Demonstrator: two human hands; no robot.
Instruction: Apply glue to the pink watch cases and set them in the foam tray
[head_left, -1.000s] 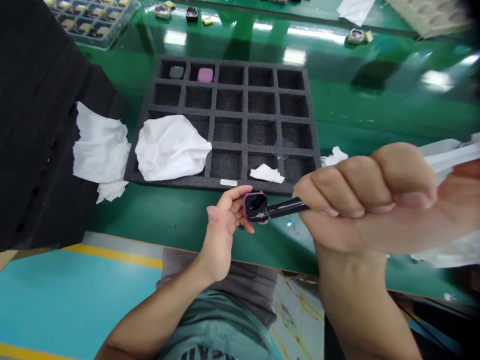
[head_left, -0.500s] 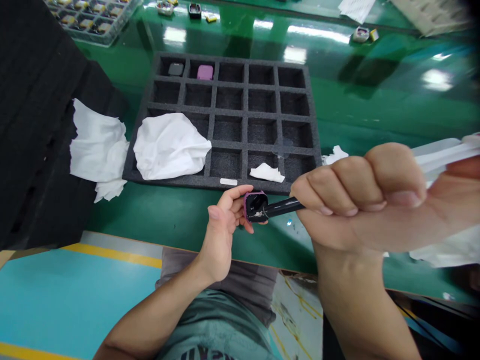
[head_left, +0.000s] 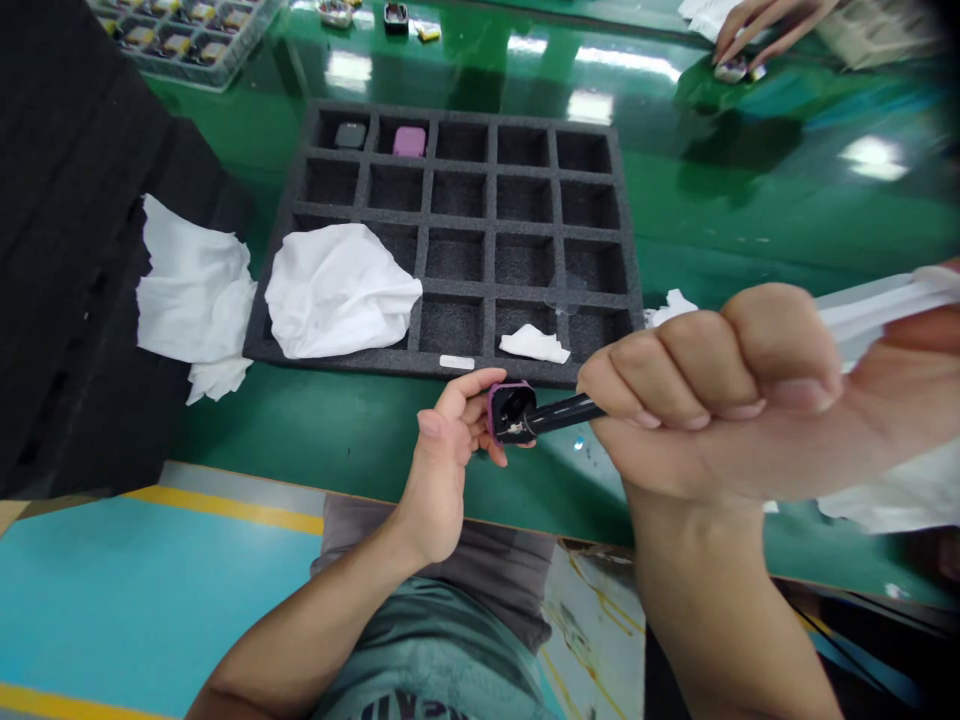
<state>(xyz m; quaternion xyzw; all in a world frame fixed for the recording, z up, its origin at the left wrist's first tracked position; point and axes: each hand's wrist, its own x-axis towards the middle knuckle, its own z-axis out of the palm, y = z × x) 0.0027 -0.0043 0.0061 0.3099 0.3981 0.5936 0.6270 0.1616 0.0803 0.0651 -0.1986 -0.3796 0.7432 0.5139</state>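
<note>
My left hand (head_left: pixel 450 460) holds a small purple watch-like case (head_left: pixel 491 412) by its edges, its dark hollow inside turned toward me. The fingers curve around its far and left sides. In front of my chest on the right, my right hand (head_left: pixel 712 390) makes a fist around a black rod-shaped tool (head_left: pixel 566 412). The rod's tip reaches into the case's opening at the lower right, where a small pale bit shows. Behind the fist, a whitish translucent strip (head_left: pixel 870 315) runs to the right edge; whether it belongs to the tool, I cannot tell.
A black foam tray (head_left: pixel 491 225) with compartments holds a grey case (head_left: pixel 350 135) and a purple case (head_left: pixel 409 142). White cloths (head_left: pixel 341 290) lie on and beside it. Black foam blocks (head_left: pixel 67 250) stand left. Across the green table, another person's hand (head_left: pixel 772 25) touches a small part.
Another person's hand has come in at the top right onto the small part there. My own hands, the case and the rod have barely moved.
</note>
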